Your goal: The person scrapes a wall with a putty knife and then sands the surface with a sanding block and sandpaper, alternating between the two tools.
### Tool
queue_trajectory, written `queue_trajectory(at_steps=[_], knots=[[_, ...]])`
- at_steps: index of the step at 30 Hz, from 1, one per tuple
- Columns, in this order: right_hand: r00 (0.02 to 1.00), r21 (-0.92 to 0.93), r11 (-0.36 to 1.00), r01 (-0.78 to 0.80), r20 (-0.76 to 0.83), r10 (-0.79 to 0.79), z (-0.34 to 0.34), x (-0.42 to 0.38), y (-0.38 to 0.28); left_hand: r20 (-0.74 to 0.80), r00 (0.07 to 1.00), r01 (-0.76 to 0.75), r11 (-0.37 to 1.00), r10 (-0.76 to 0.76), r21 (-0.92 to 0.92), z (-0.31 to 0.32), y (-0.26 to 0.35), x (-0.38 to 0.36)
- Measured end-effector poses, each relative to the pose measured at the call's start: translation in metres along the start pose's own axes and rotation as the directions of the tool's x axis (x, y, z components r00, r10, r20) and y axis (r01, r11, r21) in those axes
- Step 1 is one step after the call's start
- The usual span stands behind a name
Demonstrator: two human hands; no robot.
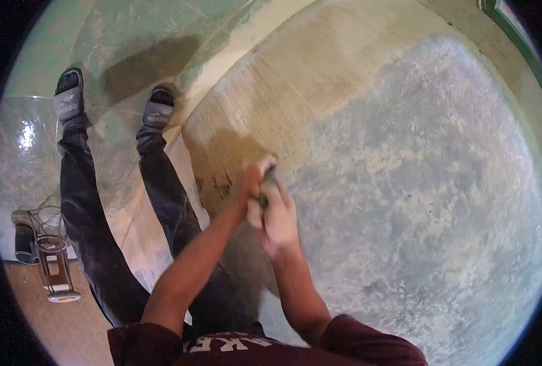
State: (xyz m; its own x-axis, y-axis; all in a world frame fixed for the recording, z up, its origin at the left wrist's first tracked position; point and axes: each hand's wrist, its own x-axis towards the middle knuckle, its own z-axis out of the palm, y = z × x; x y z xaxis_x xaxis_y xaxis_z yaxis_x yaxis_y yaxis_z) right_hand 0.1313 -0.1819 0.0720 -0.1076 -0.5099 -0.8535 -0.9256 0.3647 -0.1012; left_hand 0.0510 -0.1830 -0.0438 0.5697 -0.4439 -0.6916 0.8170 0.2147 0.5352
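A wide, mottled grey-green plastered wall surface (417, 201) fills the right and centre of the frame, patchy with pale scuffs. Above and left of it runs a bare tan band of rougher plaster (295, 85), and the glossy green tiled floor (118, 36) takes the upper left. The person's dark-trousered legs (88, 207) stretch up the left side to grey slippers (70, 100). A metal stand (54, 268) with cords sits at the lower left edge. At centre both hands meet against the wall: the right hand (280, 216) is closed around a small dark tool (267, 183), too blurred to name, and the left hand (249, 183) is curled against that same tool from the left, touching the right hand.
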Motion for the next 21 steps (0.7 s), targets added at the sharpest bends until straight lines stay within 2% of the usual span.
queue_trajectory(at_steps=[1, 2, 4, 5, 6, 7, 8, 9, 10, 11, 12, 13, 14, 16, 17, 18, 20, 21], knots=[[0.999, 0.027, 1.000, -0.003, -0.037, 0.004, -0.002, -0.020, 0.002, -0.082, 0.989, -0.114, 0.990, 0.121, 0.086, 0.025, -0.033, -0.005], [0.996, 0.048, 0.999, -0.012, -0.084, 0.016, -0.007, -0.033, 0.004, -0.081, 0.990, -0.107, 0.991, 0.114, 0.080, 0.026, -0.029, -0.007], [0.996, 0.008, 1.000, -0.017, -0.090, 0.018, -0.012, -0.012, 0.006, -0.250, 0.899, -0.364, 0.931, 0.360, 0.031, 0.022, -0.023, -0.001], [1.000, -0.025, 1.000, -0.006, 0.021, 0.006, -0.019, 0.019, 0.011, -0.077, 0.974, -0.214, 0.977, 0.213, -0.002, 0.027, -0.081, 0.013], [0.993, -0.050, 0.999, 0.011, 0.120, -0.005, -0.022, 0.036, 0.014, -0.055, 0.979, -0.198, 0.980, 0.198, -0.007, 0.018, -0.076, 0.006], [0.999, -0.011, 1.000, -0.015, 0.028, 0.016, -0.008, 0.045, 0.012, -0.013, 0.996, -0.081, 0.993, 0.083, 0.088, 0.005, -0.056, 0.013], [0.999, -0.024, 1.000, 0.007, 0.049, -0.006, 0.002, 0.032, 0.003, 0.002, 1.000, 0.018, 0.981, -0.019, 0.193, -0.005, -0.042, 0.031], [0.999, -0.020, 0.999, 0.039, -0.022, -0.040, 0.012, 0.003, 0.001, -0.172, 0.931, -0.315, 0.947, 0.321, 0.061, 0.008, -0.036, 0.014], [0.992, -0.012, 0.999, 0.053, -0.117, -0.054, 0.011, -0.020, 0.007, -0.167, 0.933, -0.315, 0.947, 0.320, 0.060, 0.018, -0.031, 0.009], [0.990, 0.014, 1.000, -0.015, -0.143, 0.017, 0.000, -0.030, 0.007, -0.204, 0.953, -0.227, 0.974, 0.225, 0.018, 0.029, -0.026, -0.004], [0.989, 0.015, 1.000, -0.022, -0.147, 0.024, -0.004, -0.026, 0.010, -0.242, 0.960, -0.151, 0.988, 0.141, -0.020, 0.032, -0.022, -0.008], [0.998, -0.043, 0.999, 0.000, -0.070, -0.003, -0.009, -0.013, 0.011, -0.251, 0.964, -0.138, 0.974, 0.091, -0.178, 0.032, -0.020, -0.004], [1.000, -0.088, 0.996, 0.017, -0.003, -0.018, -0.010, -0.008, 0.012, -0.247, 0.965, -0.134, 0.976, 0.089, -0.174, 0.019, -0.013, 0.005], [0.999, -0.126, 0.992, 0.026, -0.029, -0.030, -0.006, -0.005, 0.016, -0.030, 0.997, -0.072, 0.989, 0.077, 0.130, -0.008, -0.005, 0.016], [0.999, -0.044, 0.999, 0.025, -0.019, -0.026, -0.007, -0.007, 0.012, -0.222, 0.916, -0.320, 0.943, 0.333, 0.094, 0.001, -0.006, 0.010], [1.000, 0.038, 0.999, 0.024, -0.011, -0.023, -0.008, -0.009, 0.008, -0.224, 0.913, -0.328, 0.940, 0.340, 0.092, 0.014, -0.011, 0.004], [1.000, 0.030, 0.999, 0.012, -0.017, -0.011, -0.020, -0.018, 0.009, -0.226, 0.964, -0.133, 0.990, 0.138, 0.038, 0.033, -0.016, -0.006], [1.000, 0.007, 1.000, 0.002, -0.009, -0.002, -0.021, -0.014, 0.009, -0.173, 0.974, -0.118, 0.980, 0.146, 0.163, 0.030, -0.026, -0.003]])
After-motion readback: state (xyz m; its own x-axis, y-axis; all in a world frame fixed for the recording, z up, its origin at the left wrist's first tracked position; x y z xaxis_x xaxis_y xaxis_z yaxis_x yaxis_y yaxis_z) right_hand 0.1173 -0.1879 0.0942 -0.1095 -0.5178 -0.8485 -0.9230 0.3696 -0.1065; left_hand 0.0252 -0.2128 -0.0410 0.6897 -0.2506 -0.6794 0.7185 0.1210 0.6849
